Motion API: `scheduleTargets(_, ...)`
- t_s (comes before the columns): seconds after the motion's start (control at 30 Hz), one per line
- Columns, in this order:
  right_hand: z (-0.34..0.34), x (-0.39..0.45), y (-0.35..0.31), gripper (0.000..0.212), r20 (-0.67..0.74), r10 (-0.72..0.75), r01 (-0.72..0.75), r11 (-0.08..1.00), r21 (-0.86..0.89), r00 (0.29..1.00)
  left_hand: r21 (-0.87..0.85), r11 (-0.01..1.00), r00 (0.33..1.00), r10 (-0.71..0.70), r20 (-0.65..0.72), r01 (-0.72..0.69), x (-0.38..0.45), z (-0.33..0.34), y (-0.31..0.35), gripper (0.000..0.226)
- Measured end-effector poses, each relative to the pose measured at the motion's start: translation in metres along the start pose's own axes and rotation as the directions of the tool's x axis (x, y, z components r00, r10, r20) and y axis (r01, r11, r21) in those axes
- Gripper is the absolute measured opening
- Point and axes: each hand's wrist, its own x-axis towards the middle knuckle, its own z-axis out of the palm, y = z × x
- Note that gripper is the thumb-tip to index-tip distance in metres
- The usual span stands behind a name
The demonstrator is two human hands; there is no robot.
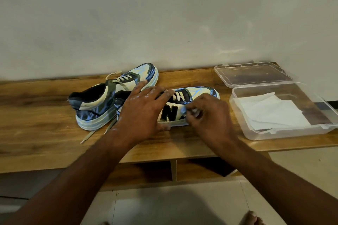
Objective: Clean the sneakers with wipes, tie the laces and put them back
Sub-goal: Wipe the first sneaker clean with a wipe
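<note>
Two blue, white and black patterned sneakers stand on a wooden bench (45, 115). The nearer sneaker (199, 93) carries a black letter on its side and points right. My left hand (142, 107) lies spread over its top and side, fingers straight, steadying it. My right hand (206, 115) pinches a small crumpled wipe (188, 110) against the sneaker's side near the sole. The farther sneaker (102, 102) sits behind and to the left, its pale laces (95, 131) untied and trailing over the bench.
A clear plastic box (285, 133) with white wipes (270, 111) inside stands open at the right end of the bench, its lid (252, 74) folded back toward the wall. Open compartments lie under the bench. My bare toes (251, 218) show on the tiled floor.
</note>
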Motion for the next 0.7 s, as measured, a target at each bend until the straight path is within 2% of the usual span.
scheduleTargets(0.13,-0.011,0.012,0.015,0.019,-0.172,0.183,-0.163,0.979,0.122,0.968,-0.003,1.000,1.000,-0.006,-0.021,0.006,-0.001,0.001,0.003,0.103)
scheduleTargets(0.2,-0.005,0.009,0.009,0.018,-0.156,0.168,-0.154,0.983,0.099,0.973,-0.004,1.000,1.000,-0.016,-0.022,0.016,-0.001,0.001,0.004,0.102)
scheduleTargets(0.3,0.007,0.000,-0.006,0.021,-0.062,0.026,-0.026,1.000,0.006,0.998,-0.005,1.000,1.000,-0.026,-0.003,0.026,-0.001,0.001,0.005,0.101)
scheduleTargets(0.37,0.009,0.001,-0.009,0.021,-0.010,-0.017,0.017,1.000,-0.025,1.000,-0.012,1.000,1.000,-0.024,0.010,0.024,-0.002,0.001,0.004,0.100)
scheduleTargets(0.57,-0.010,0.013,0.011,0.016,-0.178,0.186,-0.169,0.980,0.106,0.966,-0.013,1.000,1.000,-0.013,-0.006,0.013,-0.004,0.000,0.004,0.101)
scheduleTargets(0.63,-0.006,0.009,0.010,0.017,-0.190,0.172,-0.157,0.984,0.090,0.967,-0.017,1.000,1.000,-0.022,-0.004,0.022,-0.004,0.001,0.005,0.101)
scheduleTargets(0.7,0.005,0.002,0.001,0.019,-0.160,0.096,-0.089,0.995,0.054,0.982,-0.027,0.999,0.999,-0.036,-0.006,0.036,-0.003,0.003,0.005,0.101)
